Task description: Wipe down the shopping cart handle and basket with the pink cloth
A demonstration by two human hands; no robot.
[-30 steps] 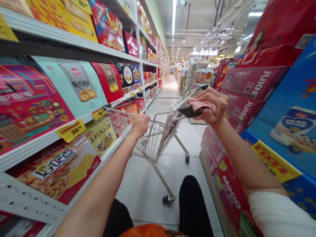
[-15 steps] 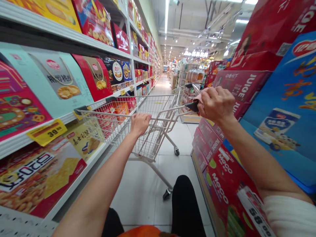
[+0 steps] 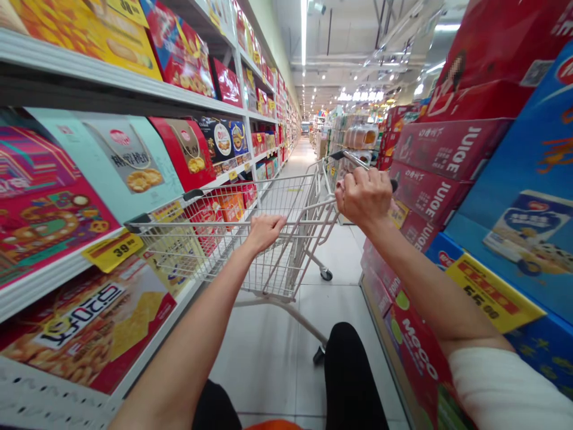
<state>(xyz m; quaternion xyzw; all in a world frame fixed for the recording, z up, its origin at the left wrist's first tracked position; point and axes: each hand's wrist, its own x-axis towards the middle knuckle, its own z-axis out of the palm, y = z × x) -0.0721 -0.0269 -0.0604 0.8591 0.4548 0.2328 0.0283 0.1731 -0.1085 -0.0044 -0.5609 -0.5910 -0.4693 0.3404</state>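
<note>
A metal wire shopping cart (image 3: 280,263) stands across the aisle in front of me, its basket pointing left toward the shelf. No goods show in the basket. My left hand (image 3: 266,232) is closed over the top side rail of the cart, knuckles up. At the cart's right end, my right hand (image 3: 366,194) wraps around the handle bar (image 3: 357,160), and its fingers hide part of the bar. A dark end piece (image 3: 394,185) shows just beyond that hand.
Shelves (image 3: 54,71) of boxed snacks line the left, close to the cart's front corner, with a yellow price tag (image 3: 114,248). Stacked red drink cartons (image 3: 441,143) and a blue box (image 3: 528,209) crowd the right. White floor tiles (image 3: 264,352) run down the aisle; my knee (image 3: 351,370) is near a wheel.
My right hand has moved left in view, and the dark end piece now shows to its right. Shelf goods sit farther right and lower. A yellow price tag appears beside my right forearm.
</note>
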